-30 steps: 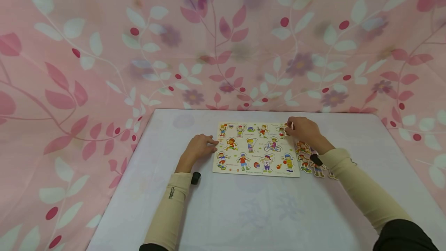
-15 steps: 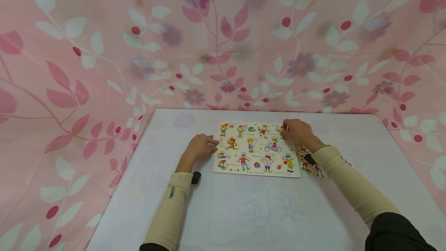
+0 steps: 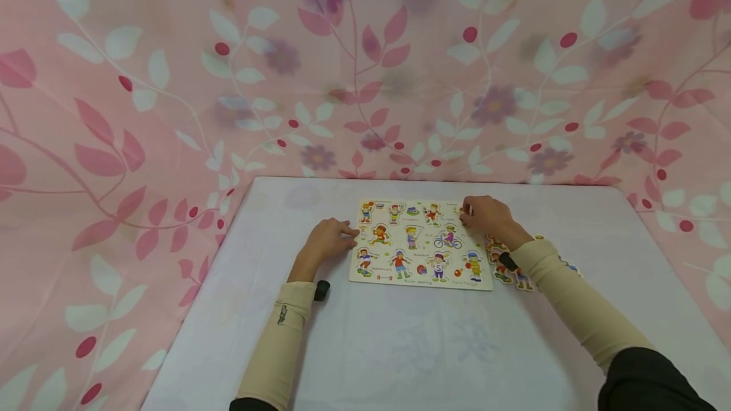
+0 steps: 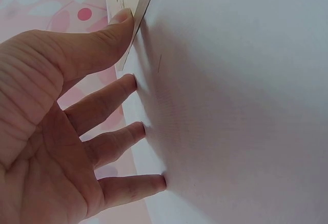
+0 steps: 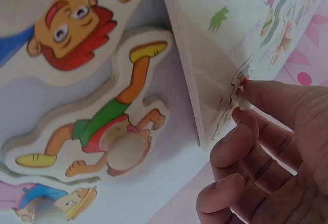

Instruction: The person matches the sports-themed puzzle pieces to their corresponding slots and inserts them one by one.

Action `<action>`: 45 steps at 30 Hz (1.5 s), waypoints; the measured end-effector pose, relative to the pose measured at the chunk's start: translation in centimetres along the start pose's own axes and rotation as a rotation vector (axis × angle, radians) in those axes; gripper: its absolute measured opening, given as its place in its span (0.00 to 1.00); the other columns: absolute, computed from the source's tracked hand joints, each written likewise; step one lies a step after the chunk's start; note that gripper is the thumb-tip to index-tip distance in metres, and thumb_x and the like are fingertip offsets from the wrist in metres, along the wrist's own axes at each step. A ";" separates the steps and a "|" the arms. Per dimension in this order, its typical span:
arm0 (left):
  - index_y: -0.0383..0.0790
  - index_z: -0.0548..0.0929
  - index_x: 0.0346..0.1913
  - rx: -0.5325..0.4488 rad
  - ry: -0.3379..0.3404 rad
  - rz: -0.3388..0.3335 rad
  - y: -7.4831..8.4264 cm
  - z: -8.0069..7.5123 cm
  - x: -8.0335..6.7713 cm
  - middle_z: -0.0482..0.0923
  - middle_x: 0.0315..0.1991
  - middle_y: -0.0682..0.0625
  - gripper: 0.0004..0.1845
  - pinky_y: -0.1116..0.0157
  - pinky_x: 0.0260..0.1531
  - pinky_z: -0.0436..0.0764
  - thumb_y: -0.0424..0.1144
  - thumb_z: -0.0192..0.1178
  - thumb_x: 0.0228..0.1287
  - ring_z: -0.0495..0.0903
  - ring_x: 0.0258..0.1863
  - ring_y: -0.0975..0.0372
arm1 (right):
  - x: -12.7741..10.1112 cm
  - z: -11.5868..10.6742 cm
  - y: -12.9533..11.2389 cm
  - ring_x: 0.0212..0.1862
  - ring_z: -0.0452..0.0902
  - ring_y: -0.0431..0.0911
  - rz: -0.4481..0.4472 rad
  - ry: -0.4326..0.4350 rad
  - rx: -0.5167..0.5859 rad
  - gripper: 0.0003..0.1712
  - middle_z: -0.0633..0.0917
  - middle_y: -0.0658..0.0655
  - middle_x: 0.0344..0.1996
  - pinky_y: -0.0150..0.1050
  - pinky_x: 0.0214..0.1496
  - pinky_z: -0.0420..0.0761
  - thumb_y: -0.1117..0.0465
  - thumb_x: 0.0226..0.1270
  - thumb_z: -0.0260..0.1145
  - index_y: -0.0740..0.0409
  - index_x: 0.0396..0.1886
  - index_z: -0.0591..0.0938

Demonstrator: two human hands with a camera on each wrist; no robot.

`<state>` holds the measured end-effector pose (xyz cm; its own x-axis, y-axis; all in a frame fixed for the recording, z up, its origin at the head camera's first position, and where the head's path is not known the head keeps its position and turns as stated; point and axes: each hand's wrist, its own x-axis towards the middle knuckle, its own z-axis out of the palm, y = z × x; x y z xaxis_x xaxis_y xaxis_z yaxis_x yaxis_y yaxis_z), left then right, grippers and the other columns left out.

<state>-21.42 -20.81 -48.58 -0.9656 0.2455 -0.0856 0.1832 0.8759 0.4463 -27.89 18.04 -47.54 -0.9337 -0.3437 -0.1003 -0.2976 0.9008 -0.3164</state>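
A cream puzzle board (image 3: 457, 252) printed with children playing sports lies flat on the white table. My left hand (image 3: 328, 243) is at its left edge; in the left wrist view the thumb (image 4: 120, 32) rests on the edge of the board, and the other fingers are spread with tips on the tabletop. At the far right corner, my right hand (image 3: 490, 215) pinches a small puzzle piece (image 5: 243, 100) by its knob between thumb and fingertip, right at an outlined shape on the board. Most of that piece is hidden by the fingers.
Loose puzzle pieces (image 3: 523, 281) lie beside the board's right edge, partly under the right forearm. In the right wrist view, a running-figure piece (image 5: 107, 124) with a pale round knob is close by. A pink floral cloth (image 3: 365, 68) hangs behind the table.
My right hand has shifted slightly left and down over the board's far right corner with the puzzle piece, then stayed there. The left hand has kept its place.
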 end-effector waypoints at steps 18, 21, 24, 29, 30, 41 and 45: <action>0.48 0.87 0.52 0.011 -0.017 -0.021 0.1 -0.1 0.0 0.77 0.61 0.46 0.17 0.52 0.64 0.68 0.43 0.71 0.60 0.73 0.62 0.47 | -1.7 -1.6 0.0 0.24 0.72 0.46 0.007 0.011 0.000 0.13 0.81 0.53 0.27 0.39 0.22 0.70 0.53 0.70 0.64 0.58 0.44 0.81; 0.49 0.88 0.52 0.017 -0.014 -0.019 0.0 -0.1 0.0 0.77 0.61 0.46 0.17 0.51 0.64 0.68 0.43 0.70 0.60 0.73 0.62 0.47 | -2.2 -1.8 -0.1 0.23 0.71 0.46 0.001 0.025 0.002 0.13 0.79 0.53 0.26 0.40 0.22 0.69 0.53 0.69 0.64 0.58 0.44 0.81; 0.49 0.88 0.52 0.014 -0.011 -0.021 0.0 -0.1 0.0 0.77 0.62 0.46 0.17 0.51 0.64 0.68 0.43 0.71 0.60 0.73 0.63 0.47 | -2.8 -2.1 -0.1 0.23 0.71 0.46 -0.007 0.046 0.003 0.12 0.79 0.52 0.25 0.40 0.22 0.69 0.55 0.68 0.65 0.58 0.43 0.81; 0.49 0.87 0.52 0.010 -0.019 -0.035 0.1 -0.1 0.0 0.76 0.62 0.46 0.17 0.52 0.65 0.67 0.43 0.70 0.60 0.72 0.63 0.47 | -3.9 -2.3 -0.1 0.23 0.70 0.46 -0.013 0.041 -0.007 0.12 0.78 0.52 0.24 0.39 0.22 0.68 0.56 0.68 0.66 0.59 0.44 0.81; 0.49 0.87 0.52 0.010 -0.020 -0.034 0.1 -0.1 0.0 0.76 0.62 0.46 0.17 0.52 0.65 0.67 0.43 0.70 0.60 0.72 0.64 0.47 | -4.2 -2.3 0.0 0.23 0.70 0.45 -0.014 0.036 -0.007 0.12 0.78 0.52 0.24 0.39 0.22 0.68 0.56 0.68 0.66 0.59 0.44 0.81; 0.49 0.87 0.52 0.009 -0.019 -0.033 0.2 -0.1 0.0 0.77 0.62 0.46 0.17 0.51 0.65 0.67 0.43 0.71 0.59 0.72 0.64 0.47 | -6.7 -1.7 1.3 0.24 0.70 0.46 0.035 0.016 -0.005 0.14 0.78 0.53 0.25 0.38 0.22 0.69 0.57 0.67 0.66 0.61 0.45 0.81; 0.49 0.88 0.52 0.014 -0.018 -0.026 0.2 0.0 0.0 0.77 0.62 0.46 0.17 0.51 0.65 0.66 0.43 0.71 0.59 0.72 0.64 0.47 | -7.3 -1.5 1.6 0.24 0.69 0.46 0.049 0.014 -0.011 0.12 0.77 0.52 0.24 0.38 0.22 0.68 0.57 0.66 0.66 0.61 0.43 0.81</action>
<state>-21.42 -20.64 -48.52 -0.9667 0.2299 -0.1127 0.1610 0.8880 0.4308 -21.81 22.40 -45.87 -0.9501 -0.2949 -0.1019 -0.2530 0.9194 -0.3011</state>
